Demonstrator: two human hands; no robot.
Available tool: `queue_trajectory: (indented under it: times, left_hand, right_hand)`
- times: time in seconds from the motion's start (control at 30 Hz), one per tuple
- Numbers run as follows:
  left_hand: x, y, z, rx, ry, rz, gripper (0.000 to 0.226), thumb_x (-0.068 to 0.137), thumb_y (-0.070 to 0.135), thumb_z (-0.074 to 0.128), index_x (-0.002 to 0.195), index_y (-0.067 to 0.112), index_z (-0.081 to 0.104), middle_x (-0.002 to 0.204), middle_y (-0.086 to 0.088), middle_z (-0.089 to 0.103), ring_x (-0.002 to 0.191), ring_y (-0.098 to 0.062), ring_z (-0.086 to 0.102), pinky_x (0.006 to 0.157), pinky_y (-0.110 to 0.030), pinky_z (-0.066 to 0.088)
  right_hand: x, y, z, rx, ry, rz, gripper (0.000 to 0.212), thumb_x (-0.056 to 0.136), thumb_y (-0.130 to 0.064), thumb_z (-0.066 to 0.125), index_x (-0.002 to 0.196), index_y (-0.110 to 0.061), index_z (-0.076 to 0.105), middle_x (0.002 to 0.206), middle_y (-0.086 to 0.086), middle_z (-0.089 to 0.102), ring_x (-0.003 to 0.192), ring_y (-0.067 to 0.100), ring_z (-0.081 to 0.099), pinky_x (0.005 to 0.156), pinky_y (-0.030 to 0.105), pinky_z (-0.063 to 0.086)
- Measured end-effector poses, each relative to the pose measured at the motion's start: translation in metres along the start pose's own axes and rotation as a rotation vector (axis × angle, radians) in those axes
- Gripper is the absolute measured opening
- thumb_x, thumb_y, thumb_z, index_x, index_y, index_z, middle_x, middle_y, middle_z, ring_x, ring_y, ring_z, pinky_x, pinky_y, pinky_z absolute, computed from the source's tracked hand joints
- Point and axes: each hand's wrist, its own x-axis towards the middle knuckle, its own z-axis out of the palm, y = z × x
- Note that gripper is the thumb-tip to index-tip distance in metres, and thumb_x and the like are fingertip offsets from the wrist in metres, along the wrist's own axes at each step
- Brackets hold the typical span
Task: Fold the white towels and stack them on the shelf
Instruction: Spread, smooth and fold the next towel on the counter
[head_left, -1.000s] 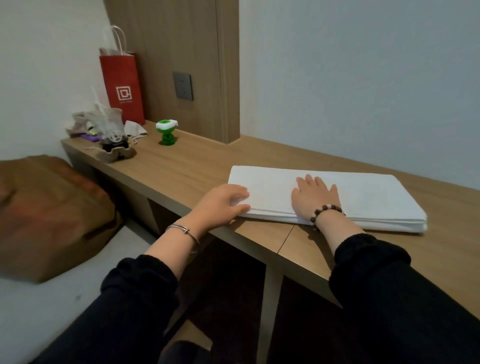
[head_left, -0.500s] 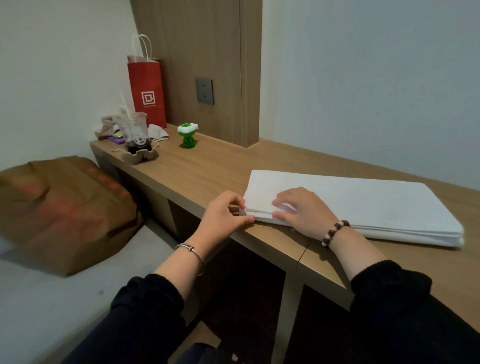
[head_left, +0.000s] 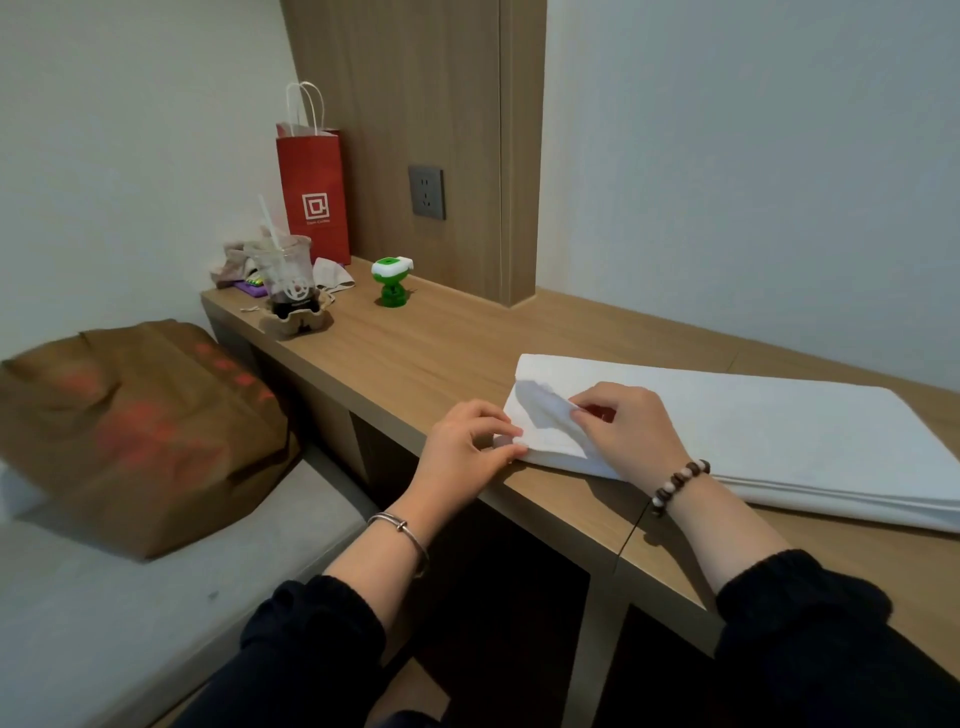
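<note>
A folded white towel (head_left: 779, 436) lies flat on the wooden shelf (head_left: 426, 353), stretching off to the right. My right hand (head_left: 628, 431) pinches the top layer at the towel's near left corner and lifts it, so that a flap curls up. My left hand (head_left: 467, 447) pinches the lower layers of that same corner at the shelf's front edge.
At the shelf's far left stand a red paper bag (head_left: 314, 192), a plastic cup with a straw (head_left: 285, 280) in a cardboard holder, and a small green figure (head_left: 390, 281). A wall socket (head_left: 426, 192) sits on the wooden panel. A brown pillow (head_left: 135, 431) lies on the bed below left.
My right hand went from lying flat on the towel to the left corner, where it now lifts the top layer. My left hand stayed at that corner.
</note>
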Motion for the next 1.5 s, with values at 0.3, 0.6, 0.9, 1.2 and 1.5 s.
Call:
queue_trajectory:
  times: [0.3, 0.6, 0.9, 1.2, 1.5]
  left_hand:
    - [0.0, -0.001, 0.006, -0.056, 0.012, -0.048, 0.012, 0.082, 0.012, 0.07, 0.094, 0.012, 0.074, 0.1, 0.014, 0.06, 0.102, -0.002, 0.054, 0.093, -0.013, 0.039]
    - [0.0, -0.003, -0.001, -0.039, 0.08, -0.079, 0.003, 0.082, 0.011, 0.071, 0.082, 0.014, 0.073, 0.09, 0.008, 0.059, 0.087, -0.005, 0.056, 0.079, -0.013, 0.047]
    - [0.0, 0.01, -0.008, 0.109, -0.059, 0.1, 0.042, 0.076, 0.025, 0.077, 0.116, 0.021, 0.065, 0.109, 0.011, 0.052, 0.1, 0.0, 0.047, 0.088, -0.009, 0.041]
    - [0.006, 0.016, -0.008, 0.299, -0.129, 0.186, 0.025, 0.082, 0.032, 0.071, 0.101, 0.016, 0.071, 0.103, 0.005, 0.065, 0.097, -0.009, 0.052, 0.086, -0.027, 0.045]
    - [0.006, 0.015, -0.005, 0.474, -0.138, 0.32, 0.025, 0.085, 0.038, 0.066, 0.093, 0.014, 0.066, 0.092, 0.001, 0.066, 0.084, -0.014, 0.057, 0.073, -0.031, 0.049]
  right_hand:
    - [-0.007, -0.008, 0.001, -0.154, -0.146, -0.184, 0.015, 0.088, -0.007, 0.063, 0.096, -0.01, 0.075, 0.092, 0.002, 0.064, 0.087, 0.015, 0.054, 0.075, 0.023, 0.043]
    - [-0.011, -0.011, 0.002, -0.202, -0.211, -0.142, 0.018, 0.09, -0.013, 0.06, 0.101, -0.015, 0.074, 0.093, -0.001, 0.06, 0.088, 0.01, 0.05, 0.076, 0.02, 0.041]
    - [-0.011, -0.015, -0.005, -0.186, -0.294, -0.1, 0.017, 0.09, -0.018, 0.063, 0.103, -0.02, 0.075, 0.087, -0.01, 0.053, 0.087, 0.009, 0.048, 0.078, 0.024, 0.043]
    - [-0.013, -0.013, -0.004, -0.068, -0.211, -0.054, 0.012, 0.087, -0.009, 0.065, 0.08, -0.017, 0.07, 0.082, -0.011, 0.057, 0.081, 0.006, 0.053, 0.072, 0.012, 0.04]
    - [-0.014, -0.015, -0.001, -0.203, -0.288, -0.172, 0.015, 0.086, 0.0, 0.058, 0.083, -0.013, 0.066, 0.087, -0.007, 0.053, 0.086, 0.011, 0.047, 0.075, 0.02, 0.039]
